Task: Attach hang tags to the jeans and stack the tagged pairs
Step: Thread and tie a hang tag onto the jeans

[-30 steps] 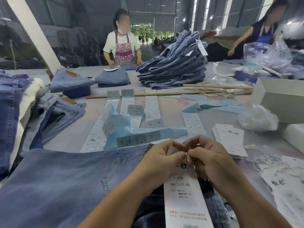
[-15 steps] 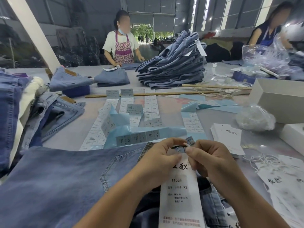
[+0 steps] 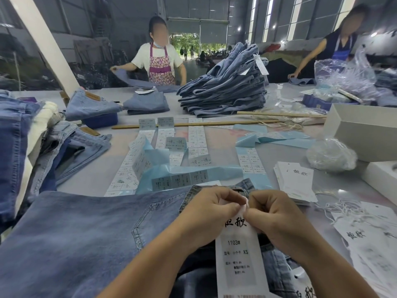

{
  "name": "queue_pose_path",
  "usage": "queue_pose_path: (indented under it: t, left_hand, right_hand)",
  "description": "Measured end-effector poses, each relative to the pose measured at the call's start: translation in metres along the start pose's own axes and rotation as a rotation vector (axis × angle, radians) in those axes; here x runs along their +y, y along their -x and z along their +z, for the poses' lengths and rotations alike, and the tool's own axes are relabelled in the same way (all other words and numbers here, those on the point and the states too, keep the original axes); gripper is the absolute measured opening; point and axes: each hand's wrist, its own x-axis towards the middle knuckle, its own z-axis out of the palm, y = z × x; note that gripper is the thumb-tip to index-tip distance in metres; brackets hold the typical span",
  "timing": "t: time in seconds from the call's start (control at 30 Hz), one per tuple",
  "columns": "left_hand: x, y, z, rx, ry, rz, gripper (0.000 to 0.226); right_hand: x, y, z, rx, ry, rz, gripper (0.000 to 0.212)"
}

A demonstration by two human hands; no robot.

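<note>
We see our two hands meet near the middle of the worktop (image 3: 86,181). Our left hand (image 3: 211,214) and right hand (image 3: 277,214) both curl their fingers and pinch the top end of a long white hang tag (image 3: 238,259), marked 1103# and XS. The tag lies over the waistband of light blue jeans (image 3: 75,237) spread across the near left. A tall stack of folded jeans (image 3: 225,93) sits far centre. Loose white tags (image 3: 294,181) lie to the right.
</note>
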Motion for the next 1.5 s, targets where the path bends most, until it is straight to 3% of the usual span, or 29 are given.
queue_pose_path:
  t: [0.2,0.33,0.43,0.5,0.63,0.87,1.0,1.27,1.5]
  left_hand:
    - [0.001,0.002,-0.001,-0.095,0.217,-0.018,0.019]
    - [-0.001,0.004,0.000,-0.027,0.079,0.047,0.007]
    - [-0.003,0.003,-0.001,0.034,0.040,0.044,0.009]
    - [-0.002,0.004,-0.001,0.031,0.077,0.027,0.009]
    - [-0.003,0.003,-0.005,0.018,0.205,-0.025,0.005]
    - [-0.006,0.003,-0.007,-0.027,0.178,-0.051,0.040]
    - [-0.004,0.005,-0.006,-0.027,0.102,-0.044,0.042]
    - [-0.004,0.006,-0.005,-0.002,0.042,-0.055,0.047]
    - [-0.004,0.005,-0.004,-0.005,0.036,-0.059,0.046]
  right_hand:
    - [0.002,0.002,-0.001,-0.079,0.064,-0.013,0.030]
    - [0.003,0.003,-0.002,-0.107,0.059,-0.029,0.030]
    - [0.007,0.003,-0.002,-0.013,0.064,-0.034,0.029]
    - [0.009,0.004,-0.002,0.069,0.085,-0.034,0.017]
    - [0.011,0.006,-0.001,0.104,0.194,-0.075,0.011]
    - [0.010,0.008,0.002,0.167,0.385,-0.161,0.017]
    - [0.008,0.008,0.007,0.186,0.401,-0.186,0.010]
    - [0.008,0.010,0.011,0.301,0.543,-0.186,0.014]
    - [0.007,0.009,0.015,0.301,0.545,-0.172,0.016]
